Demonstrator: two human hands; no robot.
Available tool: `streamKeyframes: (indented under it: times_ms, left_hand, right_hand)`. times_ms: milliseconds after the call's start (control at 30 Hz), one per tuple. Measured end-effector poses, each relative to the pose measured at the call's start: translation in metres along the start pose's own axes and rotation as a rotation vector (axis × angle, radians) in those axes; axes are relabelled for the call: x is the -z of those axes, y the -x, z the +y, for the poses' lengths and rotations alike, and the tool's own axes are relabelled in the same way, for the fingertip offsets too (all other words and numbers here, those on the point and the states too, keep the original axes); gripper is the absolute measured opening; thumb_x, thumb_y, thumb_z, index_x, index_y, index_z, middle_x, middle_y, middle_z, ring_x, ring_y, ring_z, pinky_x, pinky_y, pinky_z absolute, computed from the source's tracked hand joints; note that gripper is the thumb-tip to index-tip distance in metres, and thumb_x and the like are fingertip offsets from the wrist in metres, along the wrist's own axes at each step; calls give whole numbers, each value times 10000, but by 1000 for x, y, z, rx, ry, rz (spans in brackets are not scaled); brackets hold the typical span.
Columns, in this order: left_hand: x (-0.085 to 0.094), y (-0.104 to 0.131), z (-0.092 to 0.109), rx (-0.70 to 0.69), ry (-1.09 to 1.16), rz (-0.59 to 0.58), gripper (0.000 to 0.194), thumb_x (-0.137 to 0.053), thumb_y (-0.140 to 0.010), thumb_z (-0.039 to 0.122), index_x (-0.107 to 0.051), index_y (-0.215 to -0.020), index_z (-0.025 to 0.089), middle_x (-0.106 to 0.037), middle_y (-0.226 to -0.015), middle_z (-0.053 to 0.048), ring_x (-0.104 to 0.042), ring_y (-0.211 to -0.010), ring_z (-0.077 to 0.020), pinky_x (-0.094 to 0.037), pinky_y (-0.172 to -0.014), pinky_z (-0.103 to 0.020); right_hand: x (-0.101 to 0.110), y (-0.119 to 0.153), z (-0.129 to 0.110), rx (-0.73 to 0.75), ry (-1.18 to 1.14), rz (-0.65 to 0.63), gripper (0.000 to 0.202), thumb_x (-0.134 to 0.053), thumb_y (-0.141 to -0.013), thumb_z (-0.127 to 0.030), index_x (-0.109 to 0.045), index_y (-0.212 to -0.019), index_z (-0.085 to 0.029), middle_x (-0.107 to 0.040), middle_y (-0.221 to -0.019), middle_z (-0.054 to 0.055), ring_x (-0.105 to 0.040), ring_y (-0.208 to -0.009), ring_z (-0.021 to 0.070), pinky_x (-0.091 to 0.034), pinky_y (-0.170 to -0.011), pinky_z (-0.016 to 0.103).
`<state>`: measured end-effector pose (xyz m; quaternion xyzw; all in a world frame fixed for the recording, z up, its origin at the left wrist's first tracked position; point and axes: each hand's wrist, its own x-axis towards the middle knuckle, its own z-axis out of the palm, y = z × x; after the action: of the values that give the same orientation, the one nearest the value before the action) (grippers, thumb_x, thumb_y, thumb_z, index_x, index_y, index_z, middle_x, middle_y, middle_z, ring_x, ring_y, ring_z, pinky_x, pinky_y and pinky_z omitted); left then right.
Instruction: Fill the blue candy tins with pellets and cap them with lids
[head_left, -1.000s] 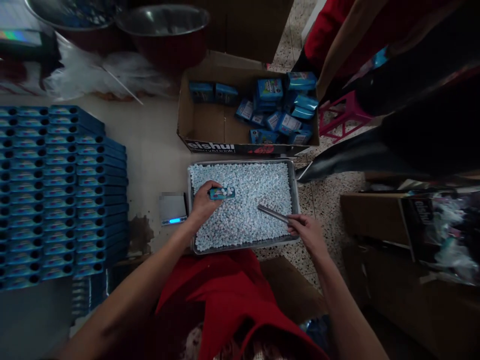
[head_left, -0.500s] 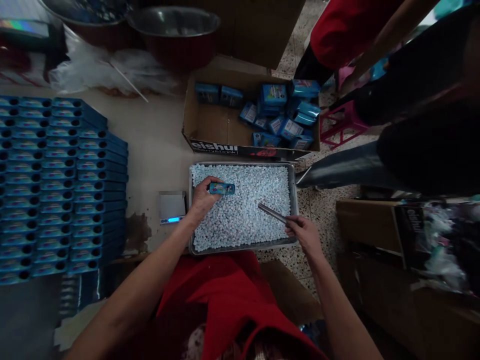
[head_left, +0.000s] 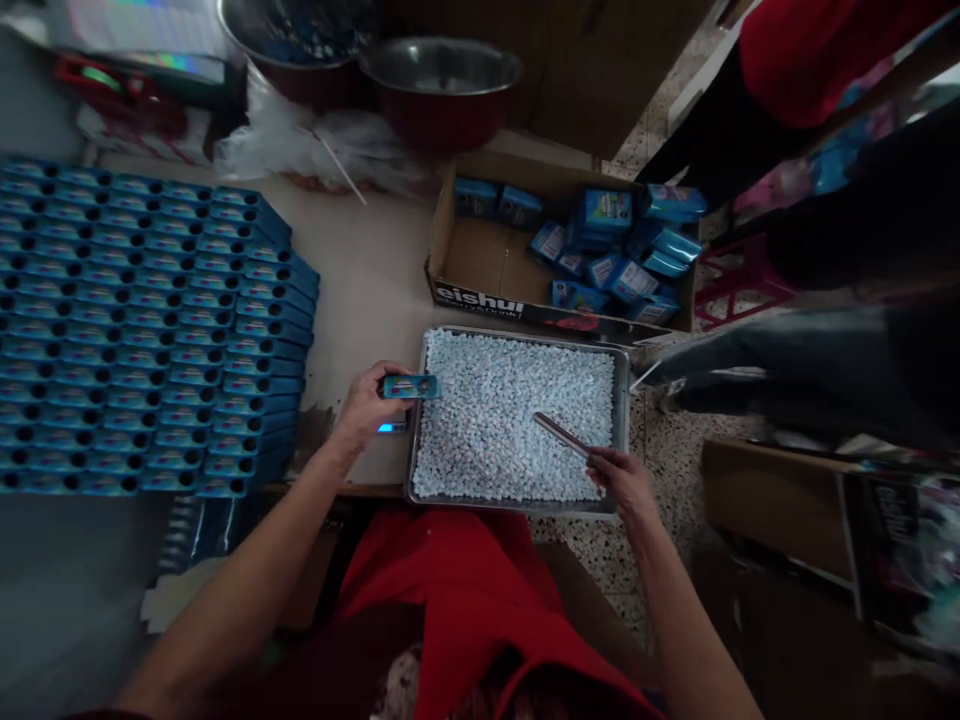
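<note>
My left hand (head_left: 365,405) is closed around a small blue box (head_left: 409,387), above the left rim of the metal tray (head_left: 624,400) and the digital scale (head_left: 391,428). The scale's lit display shows just under the hand; much of its plate is hidden. Small pale blue and white pellets (head_left: 510,400), perhaps candies, fill the tray. At the tray's right side, my right hand (head_left: 619,478) grips a long narrow metal scoop (head_left: 561,434). Its tip points left over the pellets; I cannot tell whether it touches them.
Rows of blue boxes (head_left: 150,330) stand stacked at the left. Behind the tray, a cardboard carton (head_left: 480,270) holds several blue packs. Metal bowls (head_left: 442,100) and clear plastic bags (head_left: 262,150) lie at the back. A person's leg (head_left: 780,360) is to the right, near a pink stool (head_left: 739,285).
My left hand has carried the blue box left, from over the pellets to the tray's left rim by the scale. The view has turned left. My right hand still holds the scoop over the tray.
</note>
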<state>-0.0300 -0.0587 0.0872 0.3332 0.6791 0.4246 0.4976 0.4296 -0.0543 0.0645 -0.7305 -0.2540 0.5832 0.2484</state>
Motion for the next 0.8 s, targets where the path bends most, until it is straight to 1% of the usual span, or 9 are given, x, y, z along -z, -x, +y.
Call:
streamKeyframes:
  times_ms: [100, 167, 300, 367, 500, 567, 633, 733, 800]
  left_hand:
    - [42, 6, -13, -13, -141, 83, 426, -766, -576, 232, -664, -988, 199, -695, -922, -9, -625, -828, -189, -509, -746, -270]
    - [61, 6, -25, -8, -192, 115, 415, -761, -581, 236, -673, -986, 207, -704, -954, -13, -630, -861, -198, -512, -780, -275]
    - [76, 0, -55, -8, -220, 119, 397, -755, -587, 263, -680, -971, 204, -713, -973, -20, -639, -878, -209, -514, -799, -280]
    - [76, -2, -66, -11, -240, 109, 397, -747, -605, 274, -682, -991, 202, -720, -986, -20, -646, -878, -207, -516, -811, -285]
    - [79, 1, -74, -48, -220, 62, 454, -741, -643, 260, -687, -1091, 203, -726, -1123, -39, -663, -1025, -222, -504, -946, -320]
    - [86, 4, -73, -92, -209, 41, 556, -743, -652, 241, -670, -1203, 219, -686, -1266, -56, -625, -1173, -241, -467, -1039, -354]
    - [100, 11, -74, -109, -199, 77, 676, -758, -645, 225, -624, -1307, 236, -625, -1378, -79, -569, -1279, -263, -436, -1092, -397]
    - [122, 31, -77, -59, -125, 208, 733, -792, -631, 235, -593, -1335, 214, -634, -1348, -123, -580, -1270, -285, -452, -1085, -455]
    - [131, 49, -79, -23, -73, 246, 672, -799, -644, 253, -615, -1288, 198, -666, -1277, -126, -616, -1216, -279, -463, -1080, -475]
  right_hand:
    - [-4, -12, 3, -15, 42, -35, 471, -910, -506, -402, -739, -875, -164, -724, -722, 40, -661, -577, 162, -567, -582, 287]
    - [-7, -16, 4, 38, 165, -44, 430, -869, -550, -428, -740, -867, -169, -720, -728, 43, -669, -630, 194, -572, -643, 340]
    - [-28, -14, -1, 448, 751, 92, 260, -722, -750, -384, -757, -934, -204, -744, -941, 95, -662, -930, 286, -520, -874, 441]
    - [-54, -9, -3, 659, 986, 125, 247, -613, -866, -323, -748, -1036, -206, -726, -1069, 121, -621, -1041, 298, -457, -970, 456]
    - [-131, 0, 0, 845, 1161, -76, 345, -517, -958, -293, -646, -1262, -193, -671, -1159, 137, -599, -1049, 282, -443, -940, 401]
    - [-164, 1, 3, 868, 1231, -104, 407, -560, -939, -311, -597, -1327, -196, -636, -1202, 153, -578, -1063, 296, -435, -918, 398]
    - [-182, -2, 4, 833, 1284, -78, 376, -573, -912, -283, -622, -1271, -184, -630, -1173, 161, -577, -1019, 292, -429, -883, 390]
    - [-180, -10, 2, 693, 1189, -94, 225, -596, -826, -252, -680, -1020, -175, -657, -981, 111, -593, -877, 242, -435, -800, 346]
    - [-168, -15, -3, 535, 946, -126, 213, -640, -763, -330, -665, -920, -189, -647, -826, 47, -581, -743, 201, -437, -708, 312]
